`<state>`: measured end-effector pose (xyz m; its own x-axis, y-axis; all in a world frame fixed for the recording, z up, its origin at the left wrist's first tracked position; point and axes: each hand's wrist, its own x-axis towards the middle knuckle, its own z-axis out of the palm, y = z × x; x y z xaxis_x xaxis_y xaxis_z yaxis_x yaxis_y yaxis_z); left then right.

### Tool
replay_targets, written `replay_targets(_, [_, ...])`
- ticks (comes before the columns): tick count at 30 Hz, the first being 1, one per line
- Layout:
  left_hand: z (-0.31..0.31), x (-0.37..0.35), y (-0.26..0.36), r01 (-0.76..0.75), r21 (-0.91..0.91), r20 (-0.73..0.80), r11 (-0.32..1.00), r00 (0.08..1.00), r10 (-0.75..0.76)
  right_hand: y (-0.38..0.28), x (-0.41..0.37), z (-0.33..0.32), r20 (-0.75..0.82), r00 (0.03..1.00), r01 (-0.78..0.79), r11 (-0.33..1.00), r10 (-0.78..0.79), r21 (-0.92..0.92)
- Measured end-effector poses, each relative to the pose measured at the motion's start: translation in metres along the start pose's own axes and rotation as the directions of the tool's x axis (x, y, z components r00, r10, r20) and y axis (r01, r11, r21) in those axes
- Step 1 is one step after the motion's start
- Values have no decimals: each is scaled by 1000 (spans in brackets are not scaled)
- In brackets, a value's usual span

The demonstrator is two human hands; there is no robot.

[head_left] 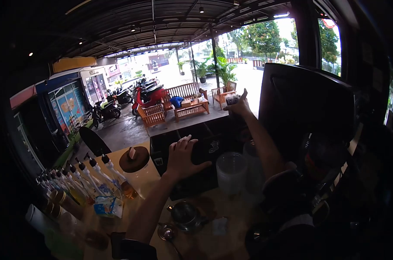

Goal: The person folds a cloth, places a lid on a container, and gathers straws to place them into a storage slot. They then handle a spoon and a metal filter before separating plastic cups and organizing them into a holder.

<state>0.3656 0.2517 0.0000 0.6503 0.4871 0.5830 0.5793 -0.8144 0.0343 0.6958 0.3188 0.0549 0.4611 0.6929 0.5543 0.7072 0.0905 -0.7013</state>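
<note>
My left hand [183, 158] is over the near side of a black box-like stand [200, 149], fingers spread and thumb out to the right, with nothing in it. Stretched far forward, my right hand [241, 106] curves round a small clear cup [232, 99] with dark contents. Its thumb lies across the near side of the cup and one finger points up; the other fingers are hidden. Below my right forearm stands a stack of clear plastic cups [232, 171]. Nearer me on the wooden counter [138, 212] are a small dark-looking pot [185, 214] and a metal strainer or spoon [167, 232].
Pump bottles [112, 167] line the left, near a lidded round container [135, 160] and a blue-white packet [109, 206]. A large dark screen-like panel [307, 102] rises on the right. Beyond the counter are wooden benches [185, 92] and a red scooter [148, 102].
</note>
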Motion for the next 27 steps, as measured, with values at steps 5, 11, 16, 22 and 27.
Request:
replay_targets(5, [3, 0, -1, -15, 3, -29, 1000, 999, 15, 5, 1, 7, -110, 981, -153, 985, 162, 85])
replay_targets(11, [2, -2, 0, -32, -24, -67, 999, 997, 30, 17, 3, -3, -78, 996, 54, 986, -42, 158])
replay_targets(16, [1, -2, 0, -37, -22, -70, 999, 997, 35, 12, 7, -10, 127, 991, 31, 987, -52, 157])
replay_targets(22, [3, -2, -1, -33, -24, -68, 999, 997, 31, -41, -5, -25, 5, 985, 169, 979, -170, 118])
replay_targets(27, [3, -2, 0, -33, 6, -67, 999, 997, 33, -44, 1, -13, 197, 934, 351, 862, -297, -366])
